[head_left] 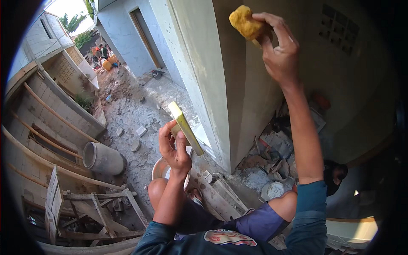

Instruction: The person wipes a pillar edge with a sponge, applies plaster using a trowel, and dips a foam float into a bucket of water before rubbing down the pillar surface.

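Note:
My right hand (281, 53) is raised high with its fingers closed round a yellow sponge (245, 23), rough and stained brown. The sponge is at the upper part of the plastered wall corner (229, 76); I cannot tell whether it presses on the surface. Lower and to the left, my left hand (173, 148) grips a yellow plastering float (185, 129), seen nearly edge-on and tilted beside the pale wall edge. Its handle is hidden by my fingers. Below that hand, a round bucket (160, 169) is partly covered by my forearm and knee.
Planks (214, 197) lie under my legs. A white pail (272, 190) and rubble stand at the wall's foot on the right, near a dark-haired person (335, 175). At left are a grey drum (103, 158) and a wooden trestle (100, 212). Several people work far off.

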A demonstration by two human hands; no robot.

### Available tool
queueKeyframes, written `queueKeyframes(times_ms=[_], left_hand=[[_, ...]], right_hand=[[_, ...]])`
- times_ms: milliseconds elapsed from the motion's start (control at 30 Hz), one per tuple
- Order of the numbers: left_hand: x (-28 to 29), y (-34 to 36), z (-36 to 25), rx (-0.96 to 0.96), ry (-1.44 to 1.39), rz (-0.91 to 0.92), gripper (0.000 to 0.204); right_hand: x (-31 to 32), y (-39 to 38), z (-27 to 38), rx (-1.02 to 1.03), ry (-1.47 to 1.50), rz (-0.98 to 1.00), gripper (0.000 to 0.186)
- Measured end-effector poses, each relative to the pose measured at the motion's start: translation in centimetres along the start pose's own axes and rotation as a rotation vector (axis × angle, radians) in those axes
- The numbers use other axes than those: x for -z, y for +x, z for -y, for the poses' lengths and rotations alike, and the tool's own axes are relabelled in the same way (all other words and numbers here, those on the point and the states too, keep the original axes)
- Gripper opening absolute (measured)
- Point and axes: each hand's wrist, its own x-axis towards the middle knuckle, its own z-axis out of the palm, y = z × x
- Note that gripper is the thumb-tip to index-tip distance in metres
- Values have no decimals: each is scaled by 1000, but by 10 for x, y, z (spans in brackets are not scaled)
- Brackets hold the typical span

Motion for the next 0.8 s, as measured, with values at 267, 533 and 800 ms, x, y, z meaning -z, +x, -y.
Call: queueKeyframes(times_ms=[267, 533, 800], left_hand=[[9, -30, -39, 59, 84, -18, 35], [13, -50, -46, 6, 133, 80, 35], [3, -44, -23, 50, 109, 101, 34]], right_hand=[[-13, -110, -10, -7, -110, 233, 44], [55, -330, 8, -233, -18, 845, 45], [117, -319, 24, -451, -29, 792, 40]])
